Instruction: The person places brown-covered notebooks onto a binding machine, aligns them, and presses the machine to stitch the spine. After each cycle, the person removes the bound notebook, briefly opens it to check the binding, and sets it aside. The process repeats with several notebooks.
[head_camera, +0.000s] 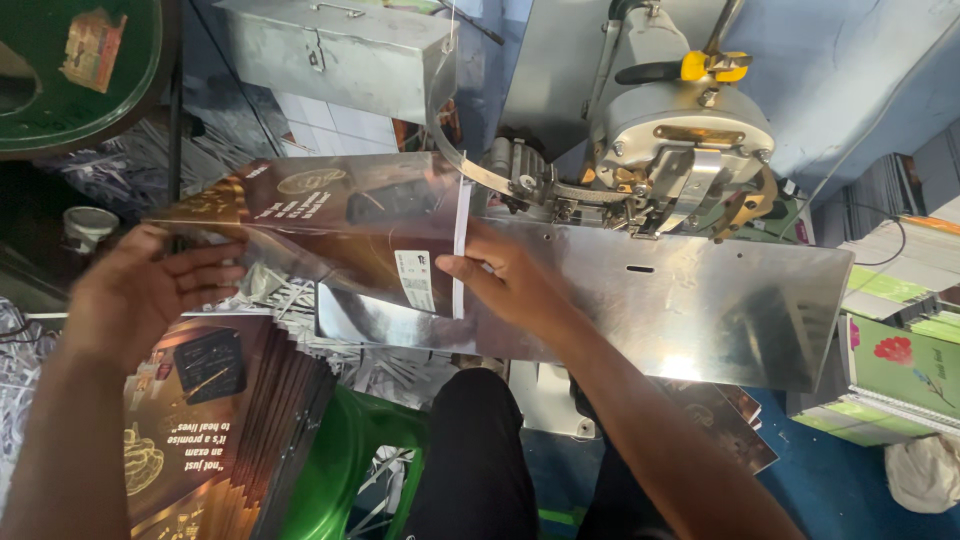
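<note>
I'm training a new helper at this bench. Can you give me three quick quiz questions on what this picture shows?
1. True or false: both hands hold the brown cover.
2. Which hand lies at the cover's white edge strip: A left, B right?
3. What lies below the left hand?

Key
1. True: the left hand grips its left end and the right hand presses its right end on the metal plate.
2. B.
3. A stack of brown covers, beside a green stool.
</note>
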